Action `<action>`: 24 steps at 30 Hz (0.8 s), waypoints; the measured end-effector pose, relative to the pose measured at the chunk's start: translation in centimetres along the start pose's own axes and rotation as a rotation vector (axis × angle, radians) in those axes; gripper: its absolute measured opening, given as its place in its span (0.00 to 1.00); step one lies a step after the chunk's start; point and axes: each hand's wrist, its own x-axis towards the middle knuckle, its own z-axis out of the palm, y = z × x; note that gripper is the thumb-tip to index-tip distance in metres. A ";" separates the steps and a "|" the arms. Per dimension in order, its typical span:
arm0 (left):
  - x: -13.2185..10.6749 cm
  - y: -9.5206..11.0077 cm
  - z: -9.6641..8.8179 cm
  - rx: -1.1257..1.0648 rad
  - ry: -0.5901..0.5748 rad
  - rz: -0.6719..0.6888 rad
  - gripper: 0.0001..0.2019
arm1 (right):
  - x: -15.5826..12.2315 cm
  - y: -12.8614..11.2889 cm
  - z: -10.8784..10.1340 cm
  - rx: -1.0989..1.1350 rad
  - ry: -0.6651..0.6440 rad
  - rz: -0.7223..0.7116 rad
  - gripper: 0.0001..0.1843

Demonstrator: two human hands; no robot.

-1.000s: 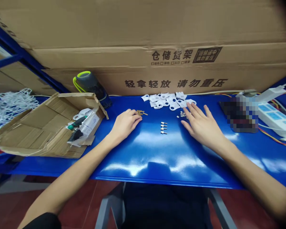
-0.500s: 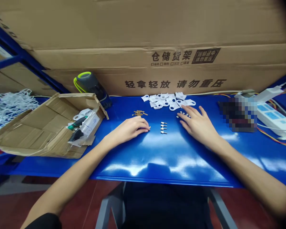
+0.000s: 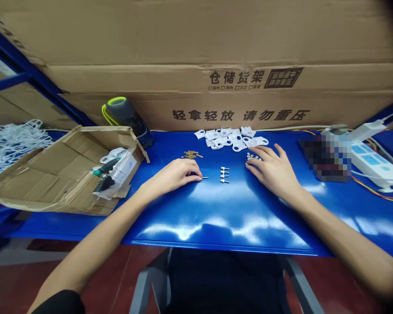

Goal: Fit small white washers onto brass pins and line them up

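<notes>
- Left hand lay knuckles-up on the desk, its fingertips drawn together on the near end of a pin; at this size the pinch looked closed, though that was hard to confirm.
- Right hand rested flat with fingers apart, holding nothing, its tips at a cluster of tiny white bits.
- Step in hand, as I judged it: placing the pin beside the row of pins just to its right.
- Any next move would call for a fine, light pinch, since the parts were small and the surface glossy.
- White plastic pieces and brass pieces lay farther back.
- Blue desk carried a torn cardboard box on the left and a power strip on the right, with large cartons behind.
</notes>
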 end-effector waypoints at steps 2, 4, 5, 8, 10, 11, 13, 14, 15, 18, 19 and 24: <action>0.0 0.0 0.1 0.000 -0.009 -0.002 0.13 | 0.0 0.0 0.0 -0.001 0.017 -0.003 0.16; 0.0 0.1 0.4 0.009 -0.004 0.005 0.13 | 0.0 0.0 -0.1 0.006 0.023 -0.004 0.15; 0.0 0.1 0.6 0.013 0.002 0.010 0.12 | 0.1 0.0 -0.2 0.018 0.024 0.000 0.15; 0.1 0.4 1.4 -0.008 0.035 0.021 0.12 | 0.2 -0.6 -0.7 0.114 0.034 0.025 0.13; 0.2 0.7 2.0 -0.046 0.055 0.019 0.12 | 0.3 -1.2 -1.0 0.225 0.037 0.039 0.11; 0.2 0.9 2.4 -0.064 0.061 0.018 0.12 | 0.3 -1.6 -1.1 0.283 0.038 0.044 0.11; 0.3 1.2 2.8 -0.093 0.074 0.023 0.11 | 0.3 -2.3 -1.2 0.382 0.044 0.054 0.09; 0.3 1.2 3.0 -0.105 0.082 0.028 0.10 | 0.3 -2.6 -1.2 0.418 0.044 0.054 0.09; 0.3 1.3 3.1 -0.113 0.091 0.031 0.10 | 0.3 -2.8 -1.2 0.441 0.041 0.049 0.09; 0.3 1.3 3.1 -0.095 0.103 0.035 0.10 | 0.3 -3.0 -1.1 0.407 0.018 0.017 0.08; 0.3 1.2 3.0 -0.071 0.098 0.036 0.10 | 0.3 -2.9 -1.0 0.362 0.007 0.008 0.08; 0.2 0.8 2.8 0.064 0.090 0.024 0.10 | 0.1 -1.8 -1.0 0.080 -0.026 0.031 0.12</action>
